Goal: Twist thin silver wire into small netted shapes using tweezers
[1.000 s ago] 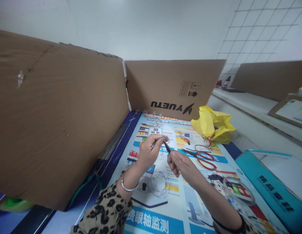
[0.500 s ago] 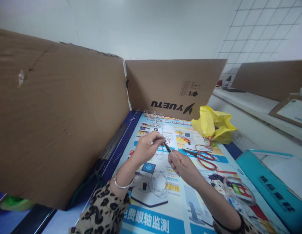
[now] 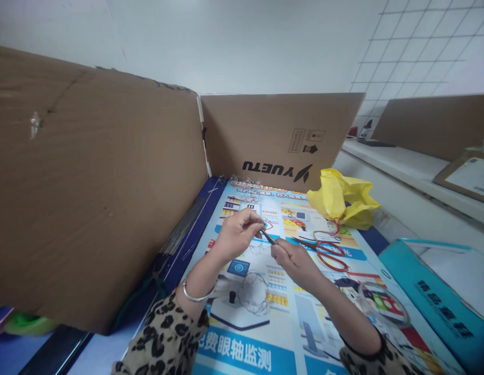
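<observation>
My left hand (image 3: 238,233) is pinched shut on a thin bit of wire, too fine to make out well. My right hand (image 3: 292,259) grips a small dark pliers-like tool (image 3: 269,238) whose tip meets the left fingertips. Both hands hover above a colourful printed poster (image 3: 288,333) that covers the table. A loose coil of thin wire (image 3: 254,292) lies on the poster just below the hands. Red-handled scissors (image 3: 328,250) lie to the right of my right hand.
Cardboard panels (image 3: 89,198) wall the work area on the left and at the back (image 3: 276,138). A crumpled yellow plastic bag (image 3: 341,200) sits at the back right. A teal box (image 3: 437,297) lies at the right, with a roll of clear tape (image 3: 383,306) beside it. Thin metal rods (image 3: 185,226) lie along the left panel.
Both hands have shifted slightly up and away from me, staying joined at the tool tip. The right wrist has lowered a little.
</observation>
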Demonstrator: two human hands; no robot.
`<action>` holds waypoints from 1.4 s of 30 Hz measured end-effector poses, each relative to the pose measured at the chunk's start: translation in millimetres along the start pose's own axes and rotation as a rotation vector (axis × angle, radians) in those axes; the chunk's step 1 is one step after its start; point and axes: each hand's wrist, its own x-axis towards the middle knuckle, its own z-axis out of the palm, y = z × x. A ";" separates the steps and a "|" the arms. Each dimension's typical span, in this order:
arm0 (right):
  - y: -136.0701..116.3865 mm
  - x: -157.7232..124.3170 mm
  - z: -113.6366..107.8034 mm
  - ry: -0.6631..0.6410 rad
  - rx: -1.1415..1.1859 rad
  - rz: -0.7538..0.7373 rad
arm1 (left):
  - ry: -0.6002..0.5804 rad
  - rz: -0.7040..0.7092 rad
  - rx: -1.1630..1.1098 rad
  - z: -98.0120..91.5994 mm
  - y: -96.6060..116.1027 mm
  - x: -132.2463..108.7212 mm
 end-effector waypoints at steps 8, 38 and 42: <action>8.5 0.9 -7.4 0.008 -0.206 -0.119 | -0.084 -0.001 0.010 -2.7 -5.0 1.8; 71.4 -34.6 55.5 0.308 -0.389 0.099 | -0.537 0.026 0.634 6.9 -46.1 6.9; 77.3 -36.2 57.1 0.315 -0.421 0.100 | -0.569 0.045 0.715 8.2 -49.2 5.7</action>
